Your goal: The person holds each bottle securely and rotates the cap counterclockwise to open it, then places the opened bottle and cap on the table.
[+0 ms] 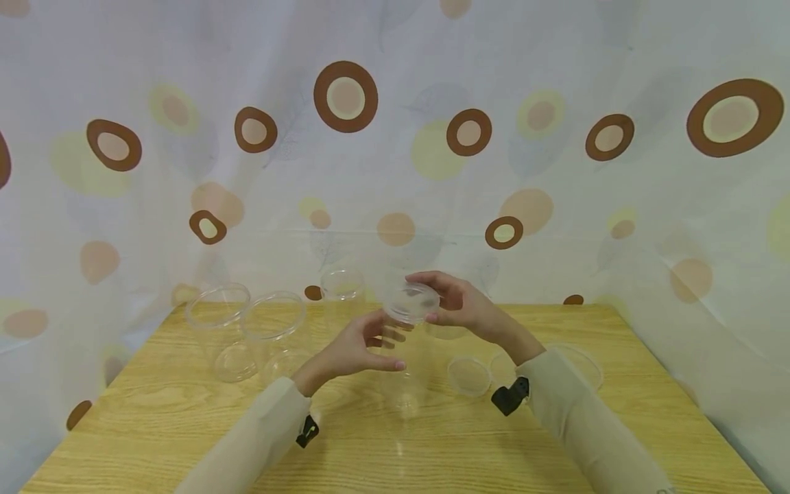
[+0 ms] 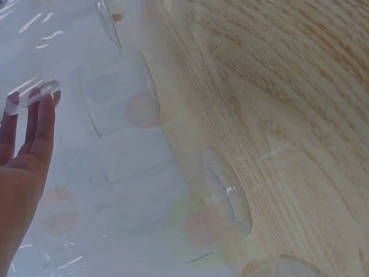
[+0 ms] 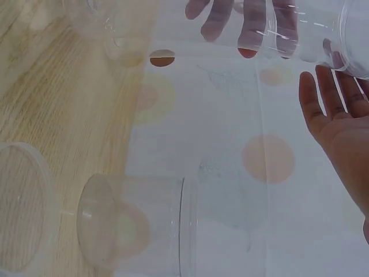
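Observation:
A tall clear plastic jar (image 1: 404, 391) stands upright in the middle of the table. My left hand (image 1: 352, 346) holds its side, thumb in front and fingers behind the see-through wall. At the jar's mouth is a clear round lid (image 1: 410, 302). Fingers and thumb of my right hand (image 1: 459, 305) pinch the lid's edge; whether it is seated cannot be told. In the right wrist view the jar (image 3: 317, 26) appears sideways, with my right hand (image 3: 346, 127) at its top end. My left hand (image 2: 29, 156) shows at the edge of the left wrist view.
Two wide clear jars (image 1: 219, 322) stand at the left, with a smaller one (image 1: 342, 281) farther back. Behind my right hand is another clear jar (image 3: 138, 225). Several clear lids (image 1: 469, 376) lie right of centre, partly hidden by my forearm. A patterned curtain (image 1: 395, 171) surrounds the table.

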{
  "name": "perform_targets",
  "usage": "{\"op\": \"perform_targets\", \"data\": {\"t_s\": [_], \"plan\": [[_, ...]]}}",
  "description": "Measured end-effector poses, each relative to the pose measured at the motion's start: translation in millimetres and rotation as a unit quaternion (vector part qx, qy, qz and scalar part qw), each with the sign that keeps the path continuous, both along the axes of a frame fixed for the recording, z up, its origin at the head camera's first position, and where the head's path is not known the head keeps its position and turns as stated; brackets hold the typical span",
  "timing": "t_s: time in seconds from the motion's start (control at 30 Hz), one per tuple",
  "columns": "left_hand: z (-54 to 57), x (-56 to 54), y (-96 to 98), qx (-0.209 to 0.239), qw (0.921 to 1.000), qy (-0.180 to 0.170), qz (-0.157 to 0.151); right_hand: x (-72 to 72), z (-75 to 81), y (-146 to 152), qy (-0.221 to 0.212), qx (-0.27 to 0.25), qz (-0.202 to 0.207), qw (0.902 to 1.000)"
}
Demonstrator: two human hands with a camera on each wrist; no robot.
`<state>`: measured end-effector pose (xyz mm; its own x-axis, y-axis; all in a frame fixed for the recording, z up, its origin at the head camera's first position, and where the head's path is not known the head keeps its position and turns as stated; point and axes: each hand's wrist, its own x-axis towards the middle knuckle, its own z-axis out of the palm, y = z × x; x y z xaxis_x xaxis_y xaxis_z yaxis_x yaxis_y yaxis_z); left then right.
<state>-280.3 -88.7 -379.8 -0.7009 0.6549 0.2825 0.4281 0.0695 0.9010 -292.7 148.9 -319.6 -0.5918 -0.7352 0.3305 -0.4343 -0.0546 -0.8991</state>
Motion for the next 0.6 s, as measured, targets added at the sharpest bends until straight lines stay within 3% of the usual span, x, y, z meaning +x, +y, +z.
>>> {"op": "perform_targets", "data": {"t_s": [0.13,0.23,0.37,0.5,0.6], "plan": [[1.2,0.2,-0.6,-0.005,1.0000,0.001,0.005,-1.6,0.3,-1,-0.004,-0.017,0.016,0.9997],[2.3,1.8,-1.4,-0.003,0.9998,0.004,0.019,0.2,0.5,-2,0.009,-0.031,0.003,0.9995],[11.6,10.3,-1.3,-0.004,0.9990,0.006,0.045,6.9,1.4,-4,0.037,-0.042,-0.069,0.9961],[22.2,20.3,0.1,-0.011,0.9979,0.008,0.063,19.0,1.2,-9,0.060,-0.031,-0.161,0.9847],[21.7,20.8,0.4,-0.015,0.9976,0.015,0.066,26.2,-1.0,-13,0.081,-0.009,-0.206,0.9752]]}}
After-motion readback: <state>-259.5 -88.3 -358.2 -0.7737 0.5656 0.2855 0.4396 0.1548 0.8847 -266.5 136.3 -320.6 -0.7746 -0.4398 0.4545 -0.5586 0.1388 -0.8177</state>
